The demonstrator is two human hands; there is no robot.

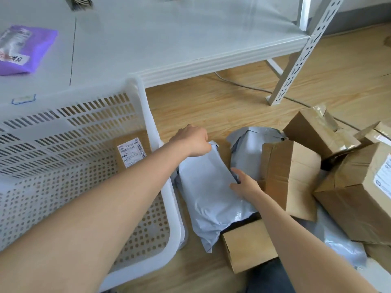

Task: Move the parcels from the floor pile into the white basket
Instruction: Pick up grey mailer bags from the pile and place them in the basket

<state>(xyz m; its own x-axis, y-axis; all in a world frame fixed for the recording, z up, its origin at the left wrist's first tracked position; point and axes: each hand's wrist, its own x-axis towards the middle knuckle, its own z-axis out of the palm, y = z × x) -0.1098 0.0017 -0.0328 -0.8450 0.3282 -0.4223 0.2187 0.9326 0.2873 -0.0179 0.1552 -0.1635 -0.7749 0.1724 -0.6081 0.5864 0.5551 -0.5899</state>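
A long grey poly-bag parcel [208,195] lies on the wood floor just right of the white basket [169,199]. My left hand [193,140] grips the parcel's far end. My right hand [246,183] grips its right edge near the middle, fingers curled over it. Inside the basket, a cardboard box with a white label [131,151] rests against the far right corner. A second grey bag [248,149] lies behind, and cardboard boxes [289,176] are piled to the right.
A white shelf board [169,45] runs across the top with a purple parcel [23,49] on it. Its slotted metal leg [296,60] stands on the floor at upper right. A cable [243,86] trails behind it. A small box [247,244] lies beside my right forearm.
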